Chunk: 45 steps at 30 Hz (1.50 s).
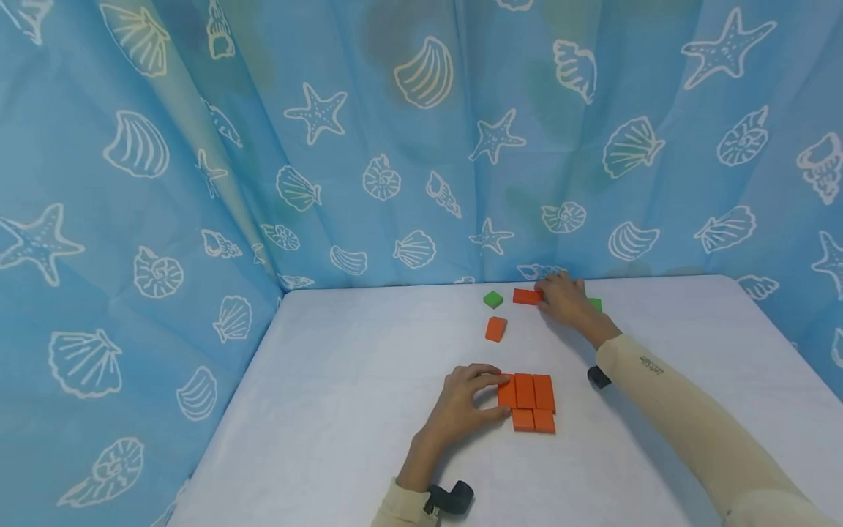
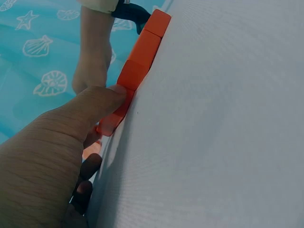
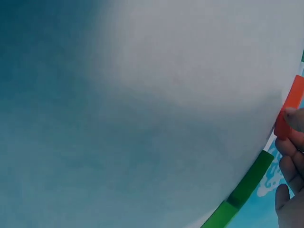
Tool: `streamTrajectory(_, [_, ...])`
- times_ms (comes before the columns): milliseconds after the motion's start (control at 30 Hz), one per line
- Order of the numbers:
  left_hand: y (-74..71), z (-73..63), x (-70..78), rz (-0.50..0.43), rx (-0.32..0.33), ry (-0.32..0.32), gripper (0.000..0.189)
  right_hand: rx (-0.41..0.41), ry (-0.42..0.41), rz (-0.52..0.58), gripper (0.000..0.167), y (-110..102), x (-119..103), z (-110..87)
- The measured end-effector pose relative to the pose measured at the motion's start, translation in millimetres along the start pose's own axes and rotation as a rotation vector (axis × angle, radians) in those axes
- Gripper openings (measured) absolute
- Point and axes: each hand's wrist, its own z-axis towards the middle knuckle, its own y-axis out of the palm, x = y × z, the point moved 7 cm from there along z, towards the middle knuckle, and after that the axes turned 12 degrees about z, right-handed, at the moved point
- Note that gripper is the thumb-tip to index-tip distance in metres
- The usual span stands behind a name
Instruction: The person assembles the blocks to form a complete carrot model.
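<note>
Flat orange blocks lie edge to edge on the white table: three longer ones in a row (image 1: 525, 391) and two shorter ones (image 1: 533, 421) on the near side. My left hand (image 1: 457, 402) pinches the leftmost orange block (image 1: 505, 395) of that row, thumb at its near end and fingertips at its far end. Toward the table's back edge, my right hand (image 1: 563, 298) grips another orange block (image 1: 525, 296). The right wrist view shows the thumb against this orange block (image 3: 290, 99), with the fingers partly cut off by the frame.
A loose orange block (image 1: 496, 329) and a green block (image 1: 493, 299) lie left of my right hand. Another green piece (image 1: 596, 304) shows behind the right wrist; the right wrist view has green blocks (image 3: 251, 178) end to end. A blue shell-patterned curtain (image 1: 415, 146) hangs behind the table.
</note>
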Motion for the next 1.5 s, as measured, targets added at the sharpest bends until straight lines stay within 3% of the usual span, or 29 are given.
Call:
streamTrajectory(267, [4.8,-6.0,-1.1,0.007,-0.028,-0.008,0.047,0.015,-0.002,0.052,0.027,-3,-8,-17.1])
streamTrajectory(633, [1.5,-4.9,-3.1,0.016,-0.009,-0.005,0.047,0.068,-0.076,0.068,0.03,-27,-38,-52.5])
streamTrajectory(1133, [0.4,-1.4,-1.1,0.01,-0.018,-0.006,0.046,0.101,-0.22,0.148,0.03,-46,-90,-135.8])
streamTrajectory(1500, [-1.6,1.4,5.0,0.004,0.008,0.04,0.047,0.091,-0.253,0.147,0.031,-41,-105,-184.5])
